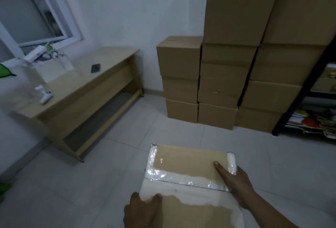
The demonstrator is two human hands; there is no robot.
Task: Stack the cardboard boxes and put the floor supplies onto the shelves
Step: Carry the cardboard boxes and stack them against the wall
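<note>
I have both hands on a taped cardboard box (189, 178), which is held low in my view over the tiled floor (109, 173). My left hand (141, 211) grips its near left corner with the thumb curled over the top. My right hand (234, 182) clasps the right edge, thumb laid flat on the lid and fingers wrapped round the side. Ahead, the stack of cardboard boxes (227, 74) stands against the wall, touching the black shelf unit (307, 96) on its right. A wooden table (87, 85) stands to the left.
</note>
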